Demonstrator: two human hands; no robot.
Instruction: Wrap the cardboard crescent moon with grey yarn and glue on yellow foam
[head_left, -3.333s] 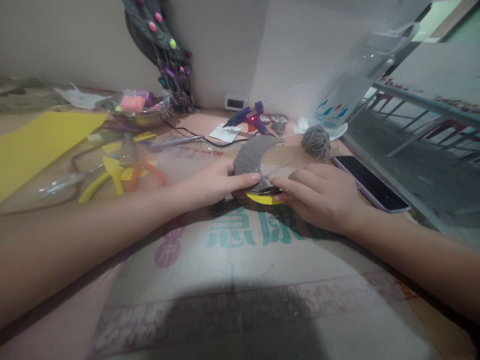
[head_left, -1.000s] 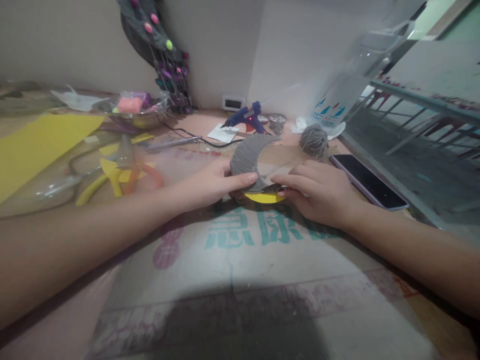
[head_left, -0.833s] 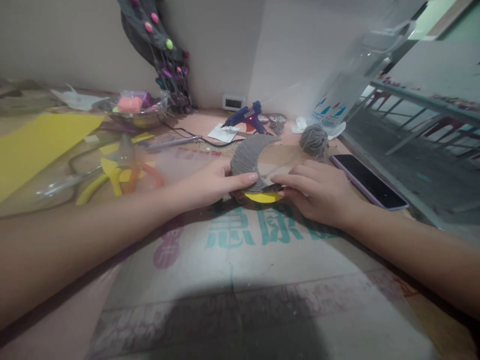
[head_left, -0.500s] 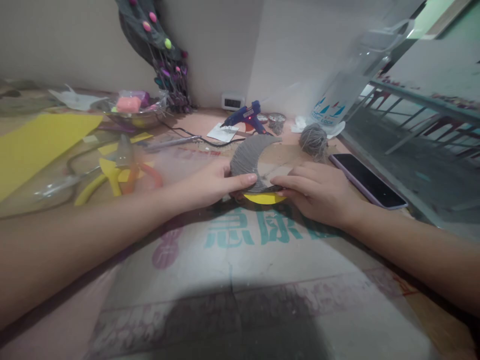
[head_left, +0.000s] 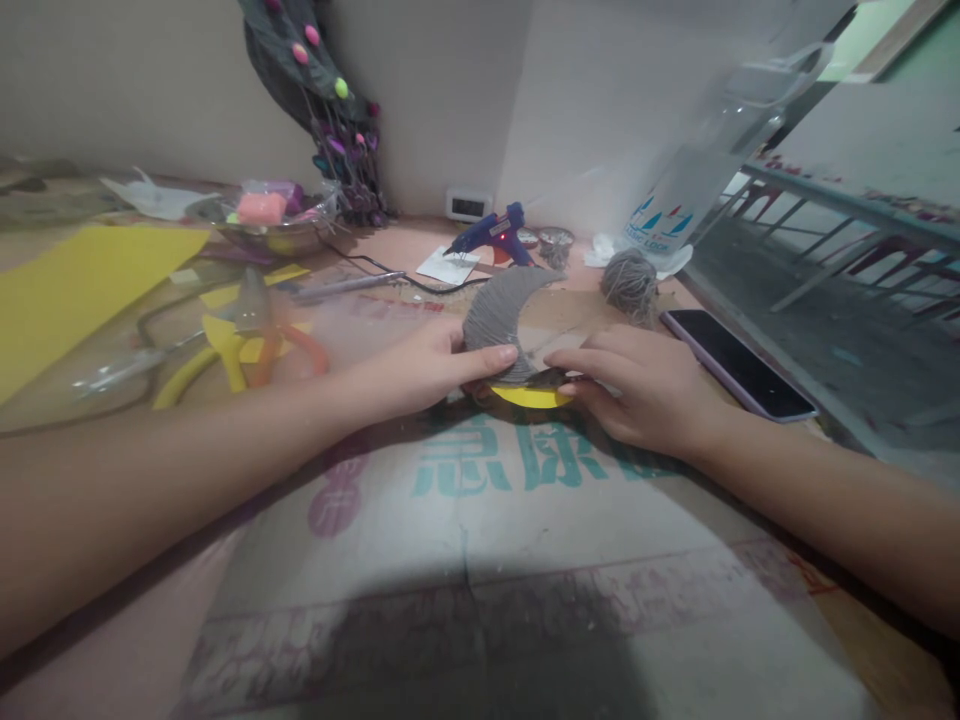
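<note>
A crescent wrapped in grey yarn is held over the cardboard sheet, with a yellow strip showing along its lower edge. My left hand grips the crescent's left side, thumb on top and fingers beneath. At the lower right tip, thumb and fingers of my right hand are pinched together. A dark edge shows at those fingertips; whether a loose yarn strand is also between them is unclear. Behind my right hand sits a ball of grey yarn.
A blue glue gun with a lit red light stands behind the crescent. Pliers and yellow sheet material lie left. A phone is at the table's right edge, near a tall clear bottle. Printed cardboard covers the front.
The whole view has shifted very slightly. At the crescent's lower tip, the dark edge by my right fingertips shows more. Both hands keep nearly the same place.
</note>
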